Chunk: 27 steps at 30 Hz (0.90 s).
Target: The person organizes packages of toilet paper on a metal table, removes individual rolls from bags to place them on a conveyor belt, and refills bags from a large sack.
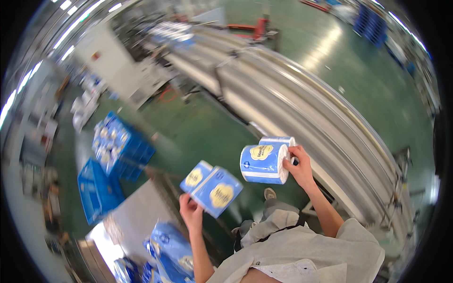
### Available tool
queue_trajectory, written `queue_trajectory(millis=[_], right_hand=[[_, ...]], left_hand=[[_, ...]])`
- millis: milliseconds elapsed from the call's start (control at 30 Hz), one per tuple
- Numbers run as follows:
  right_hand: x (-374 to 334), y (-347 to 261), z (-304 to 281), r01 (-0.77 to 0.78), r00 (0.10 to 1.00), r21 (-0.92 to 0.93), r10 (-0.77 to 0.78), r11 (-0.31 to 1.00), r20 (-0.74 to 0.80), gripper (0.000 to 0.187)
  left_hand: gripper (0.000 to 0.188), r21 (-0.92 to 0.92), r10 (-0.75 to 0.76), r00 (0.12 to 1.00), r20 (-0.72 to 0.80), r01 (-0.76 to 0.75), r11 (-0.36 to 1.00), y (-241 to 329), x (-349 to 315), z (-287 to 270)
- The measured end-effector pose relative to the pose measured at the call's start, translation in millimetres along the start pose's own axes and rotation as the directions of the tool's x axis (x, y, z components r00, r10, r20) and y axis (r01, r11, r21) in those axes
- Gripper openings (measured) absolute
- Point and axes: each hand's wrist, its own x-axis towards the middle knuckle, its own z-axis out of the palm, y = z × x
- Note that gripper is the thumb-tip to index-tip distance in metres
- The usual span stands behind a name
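My right hand (302, 169) grips two toilet paper rolls (258, 175) by their white end, one behind the other. The rolls have blue printed wrappers with a pale yellow label. Over on the left, my left hand (190, 213) pinches a second pair of blue-wrapped rolls (218, 177) at the lower edge. Its fingertips are partly hidden by the wrappers. Both pairs are held up in the air in front of my body, with a gap between them. The right-hand pair is close to the long metal conveyor (302, 106).
Blue packaging film bags (172, 245) lie on a pale table (141, 212) at the lower left. Beyond it stand an empty-looking blue crate (96, 193) and another blue crate (134, 158) heaped with wrapped rolls. A grey machine cabinet (106, 66) rises at the far left of the conveyor.
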Motion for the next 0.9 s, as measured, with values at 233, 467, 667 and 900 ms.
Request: queue_trajectory(millis=[233, 467, 667, 900], right_hand=[[51, 81, -227, -0.347, 0.566, -0.318, -0.073, 0.882, -0.821, 0.042], [71, 149, -361, -0.841, 0.491, -0.465, 0.030, 0.275, -0.871, 0.054], [182, 209, -283, -0.579, 0.815, -0.710, 0.317, 0.401, -0.485, 0.066], [176, 145, -11, 0.099, 0.985, -0.392, -0.035, 0.915, 0.167, 0.040]], left_hand=[[0.040, 0.375, 0.297, 0.795, 0.528, -0.532, 0.759, 93, 81, 390], [0.047, 0.494, 0.068, 0.561, 0.825, -0.776, 0.393, 89, 79, 550], [0.042, 0.424, 0.315, 0.510, 0.800, -0.853, 0.305, -25, 119, 554], [0.047, 0.597, 0.216, 0.792, 0.572, -0.581, 0.553, -69, 67, 292]])
